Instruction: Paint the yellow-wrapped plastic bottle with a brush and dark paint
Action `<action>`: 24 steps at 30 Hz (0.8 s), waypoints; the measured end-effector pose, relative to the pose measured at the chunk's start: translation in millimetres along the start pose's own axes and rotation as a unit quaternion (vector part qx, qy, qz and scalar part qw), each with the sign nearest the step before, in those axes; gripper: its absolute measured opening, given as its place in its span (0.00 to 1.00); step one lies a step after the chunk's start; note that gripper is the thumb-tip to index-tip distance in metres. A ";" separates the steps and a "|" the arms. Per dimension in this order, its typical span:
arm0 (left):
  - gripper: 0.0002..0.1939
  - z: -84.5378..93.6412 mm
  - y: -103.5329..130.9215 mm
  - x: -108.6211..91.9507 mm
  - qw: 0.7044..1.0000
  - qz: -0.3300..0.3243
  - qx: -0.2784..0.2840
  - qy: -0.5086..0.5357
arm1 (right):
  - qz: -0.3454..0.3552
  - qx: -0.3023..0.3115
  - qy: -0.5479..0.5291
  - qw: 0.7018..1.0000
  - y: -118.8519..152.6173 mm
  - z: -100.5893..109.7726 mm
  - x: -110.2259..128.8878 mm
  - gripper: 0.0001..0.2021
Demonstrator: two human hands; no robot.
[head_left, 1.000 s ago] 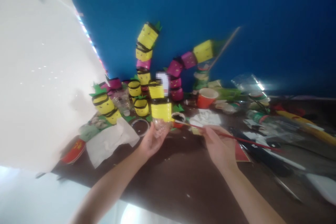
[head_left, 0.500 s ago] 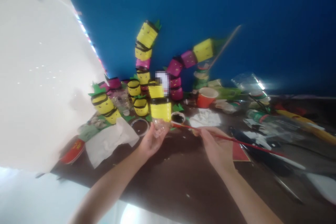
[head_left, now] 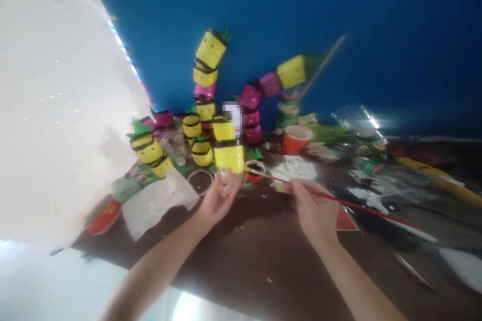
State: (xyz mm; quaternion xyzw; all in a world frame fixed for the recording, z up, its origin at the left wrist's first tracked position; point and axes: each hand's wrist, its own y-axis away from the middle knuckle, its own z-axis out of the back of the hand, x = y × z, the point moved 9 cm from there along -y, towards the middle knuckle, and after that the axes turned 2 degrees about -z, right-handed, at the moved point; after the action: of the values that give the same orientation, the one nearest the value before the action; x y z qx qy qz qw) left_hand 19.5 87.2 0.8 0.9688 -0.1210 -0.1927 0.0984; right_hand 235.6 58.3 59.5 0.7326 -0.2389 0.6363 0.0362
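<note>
My left hand [head_left: 220, 198] is closed around the clear base of a yellow-painted plastic bottle piece [head_left: 229, 157] with a black band at its top. A long paintbrush with a red handle [head_left: 350, 204] is pinched in my right hand [head_left: 314, 205]. The brush tip points left and lies close to the right side of the yellow piece; whether it touches cannot be told. Just behind the tip stands a small pot of dark paint [head_left: 256, 168]. To the left of the bottle piece lies a clear ring [head_left: 200, 182].
Yellow and magenta painted cups with faces [head_left: 211, 50] are stacked against the blue wall. A red paper cup [head_left: 296, 139], crumpled tissue [head_left: 295, 170] and plastic bottles [head_left: 391, 173] crowd the right. White paper [head_left: 158, 205] and a red packet [head_left: 105, 216] lie left.
My right hand has drawn the brush slightly right, so a small gap or near contact shows at the tip. The yellow piece in my left hand has shifted a little left.
</note>
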 end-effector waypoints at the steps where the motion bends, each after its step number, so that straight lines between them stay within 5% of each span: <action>1: 0.26 0.9 -0.1 0.3 1.000 0.006 -0.004 -0.001 | -0.001 0.003 -0.022 1.000 -0.7 -0.6 0.2 0.06; 14: 0.24 -4.1 3.6 2.6 1.000 0.018 0.015 -0.011 | -0.028 0.040 -0.114 0.992 -1.5 -10.3 4.8 0.06; 24: 0.23 1.1 2.1 6.7 0.999 0.031 0.018 -0.029 | -0.003 0.053 0.008 0.999 2.3 -6.3 -5.4 0.06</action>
State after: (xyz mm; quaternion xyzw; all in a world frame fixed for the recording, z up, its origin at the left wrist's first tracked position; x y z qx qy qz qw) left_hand 24.7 83.2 -2.1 0.9603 -0.1568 -0.2154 0.0829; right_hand 228.5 60.1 55.0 0.7289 -0.2021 0.6541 0.0017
